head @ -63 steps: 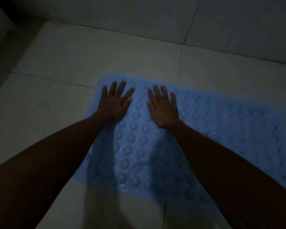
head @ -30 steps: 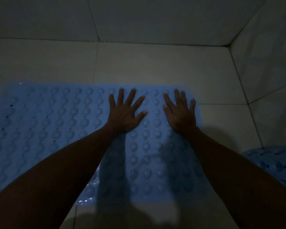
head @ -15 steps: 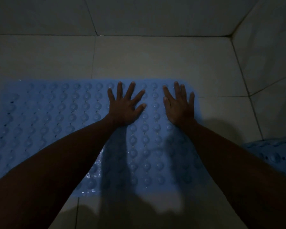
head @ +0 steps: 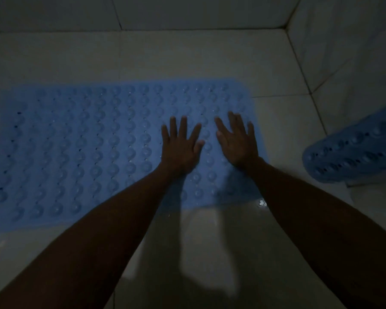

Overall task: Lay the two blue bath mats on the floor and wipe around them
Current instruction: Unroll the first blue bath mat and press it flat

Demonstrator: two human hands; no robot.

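The mat (head: 76,152) lies flat on the floor (head: 187,56), bumpy side up, its left end running out of the frame and its right end stopping short of the corner where the two walls meet. Its long axis runs left to right across the view, parallel to the far wall (head: 187,12); the short sides point toward and away from the person.

The left hand (head: 179,150) rests palm down on the mat's right portion, fingers spread wide and straight, holding nothing. Just beside it, the right hand (head: 237,143) lies flat the same way near the mat's right edge, fingers splayed and a little blurred, also gripping nothing.

The step in hand looks like pressing the mat down so it seats on the tile. To do it well, I would keep both palms flat and push straight down, working patch by patch along the length so no part stays lifted. The glints along the near edge suggest the floor is wet, so any sideways shove could slide the mat out of line with the wall; pressure should go down, not across. The right corners deserve a firm press, since edges tend to curl.

Well apart to the right, a second mat (head: 352,152) sits bunched and tilted by the side wall (head: 354,52), not yet laid; whether it leans on that wall I cannot tell.
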